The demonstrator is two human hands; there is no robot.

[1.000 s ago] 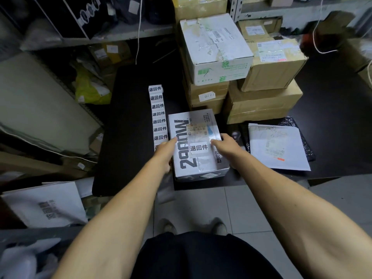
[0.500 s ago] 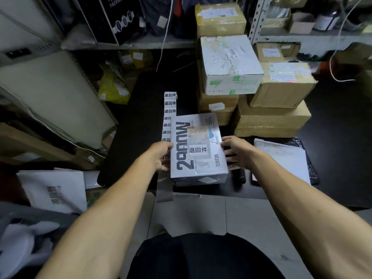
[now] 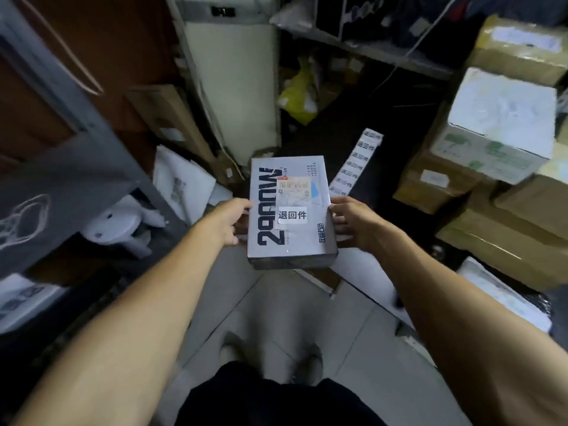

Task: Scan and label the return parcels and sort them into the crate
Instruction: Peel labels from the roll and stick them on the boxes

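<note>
While the person stands over the tiled floor (image 3: 353, 318), white plastic mailers (image 3: 181, 186) lie heaped low at left, and the left hand (image 3: 229, 221) grips the left edge of a grey parcel box (image 3: 290, 241), held flat in the air between both hands. Its top carries a barcode shipping label (image 3: 293, 187) and a white return sticker (image 3: 292, 215); the right hand (image 3: 353, 222) clamps the opposite edge. Farther right, a strip of return stickers (image 3: 358, 162) lies on the black table (image 3: 390, 142), beside stacked cardboard boxes (image 3: 491, 241).

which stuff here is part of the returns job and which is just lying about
Job: grey parcel held by left hand and right hand; label strip; stacked boxes.
Lying about: yellow bag; white bags; cable.
</note>
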